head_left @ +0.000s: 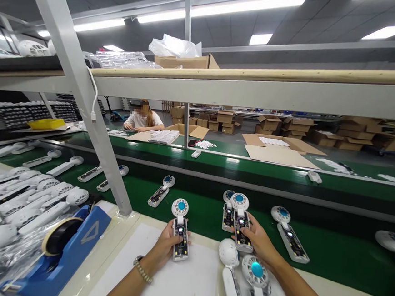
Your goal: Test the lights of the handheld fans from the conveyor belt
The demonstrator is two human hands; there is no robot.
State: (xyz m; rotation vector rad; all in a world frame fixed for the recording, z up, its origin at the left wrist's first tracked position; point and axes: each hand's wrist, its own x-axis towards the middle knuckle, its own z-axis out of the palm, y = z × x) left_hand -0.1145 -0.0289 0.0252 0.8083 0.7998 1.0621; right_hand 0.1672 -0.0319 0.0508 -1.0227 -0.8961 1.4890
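My left hand (166,243) grips a small white handheld fan (180,208) by its handle, above the white sheet on the bench. The fan's round head has a blue centre, and its handle is open, showing a dark circuit board. My right hand (258,238) is closed around the handle of a second handheld fan (240,201) of the same kind. Just behind it, a third fan (227,214) is partly covered; whether my fingers touch it I cannot tell. Below my right forearm lie more fans (254,272) on the bench, some with closed white handles.
A green conveyor belt (205,217) carries several spaced fans. Many fans (43,195) are piled at left beside a blue tape dispenser (83,244). A slanted metal post (94,112) and an overhead shelf (257,89) frame the station. Another person (145,119) sits across the belt.
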